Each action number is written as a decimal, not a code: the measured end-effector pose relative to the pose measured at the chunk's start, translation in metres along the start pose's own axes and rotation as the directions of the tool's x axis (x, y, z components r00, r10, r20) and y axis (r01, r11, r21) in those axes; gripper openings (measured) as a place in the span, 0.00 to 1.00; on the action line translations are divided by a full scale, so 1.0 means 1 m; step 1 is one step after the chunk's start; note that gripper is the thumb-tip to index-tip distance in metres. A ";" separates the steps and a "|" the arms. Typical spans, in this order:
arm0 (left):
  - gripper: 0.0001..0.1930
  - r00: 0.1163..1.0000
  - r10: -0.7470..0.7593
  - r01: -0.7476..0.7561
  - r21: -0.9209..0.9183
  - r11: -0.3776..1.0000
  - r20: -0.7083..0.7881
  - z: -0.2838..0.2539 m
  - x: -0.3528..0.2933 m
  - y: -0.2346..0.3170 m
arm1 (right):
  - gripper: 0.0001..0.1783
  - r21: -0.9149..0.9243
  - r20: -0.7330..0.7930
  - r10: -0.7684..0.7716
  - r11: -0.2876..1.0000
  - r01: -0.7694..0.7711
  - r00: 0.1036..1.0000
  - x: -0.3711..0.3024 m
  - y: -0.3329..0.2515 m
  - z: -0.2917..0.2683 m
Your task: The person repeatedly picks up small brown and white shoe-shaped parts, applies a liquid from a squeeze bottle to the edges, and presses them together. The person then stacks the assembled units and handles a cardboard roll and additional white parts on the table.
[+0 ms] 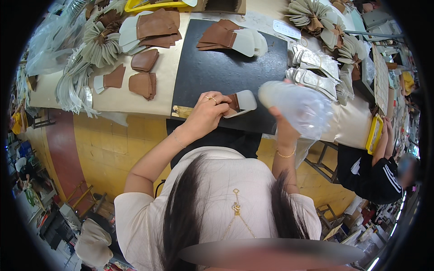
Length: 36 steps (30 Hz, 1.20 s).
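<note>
My left hand bends over a small brown-and-pale-grey leather piece at the near edge of a black mat. Its fingers are closed on the piece's brown end, and the grey rounded end sticks out to the right. My right hand grips a thick, translucent whitish bundle, smeared by motion, over the mat's right edge. Layers show along the bundle's side, but its exact kind is unclear. Farther back on the mat lies a fanned stack of brown-and-grey leather pieces.
More brown leather pieces and fanned grey bundles lie left on the beige table. Silvery-white banded packs lie right of the mat. At far right another person's arm is beside a yellow tray.
</note>
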<state>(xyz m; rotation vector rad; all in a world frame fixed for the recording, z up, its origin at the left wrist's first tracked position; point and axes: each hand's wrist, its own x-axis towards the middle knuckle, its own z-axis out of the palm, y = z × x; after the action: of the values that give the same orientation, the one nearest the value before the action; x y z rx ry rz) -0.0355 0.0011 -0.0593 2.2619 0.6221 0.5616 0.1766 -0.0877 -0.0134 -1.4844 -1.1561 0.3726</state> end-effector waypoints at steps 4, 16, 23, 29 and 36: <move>0.07 0.997 -0.001 -0.001 0.017 1.000 0.077 -0.005 -0.001 0.003 | 0.51 0.196 -0.293 0.073 0.981 -0.015 0.953 0.008 -0.005 -0.010; 0.13 0.977 -0.048 0.033 0.076 0.997 0.209 -0.009 -0.001 0.022 | 0.61 0.342 -0.068 0.166 0.930 -0.133 0.984 -0.007 -0.020 0.003; 0.12 0.994 -0.036 0.035 0.011 0.999 0.102 -0.005 0.006 0.012 | 0.44 -0.060 0.206 -0.072 0.994 0.086 0.976 -0.012 0.009 0.019; 0.12 0.997 -0.035 0.030 0.086 0.996 0.062 0.003 0.005 0.005 | 0.32 -0.275 0.101 -0.024 0.960 0.051 0.995 0.003 0.023 0.009; 0.12 0.999 -0.030 0.026 0.111 0.994 0.042 0.005 0.006 0.005 | 0.21 -0.271 0.078 -0.307 0.909 0.317 0.949 0.013 0.012 0.028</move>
<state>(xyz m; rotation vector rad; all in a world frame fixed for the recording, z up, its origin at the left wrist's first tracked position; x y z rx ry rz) -0.0268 -0.0014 -0.0571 2.3581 0.6764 0.4727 0.1660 -0.0594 -0.0278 -1.5039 -1.4954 0.0109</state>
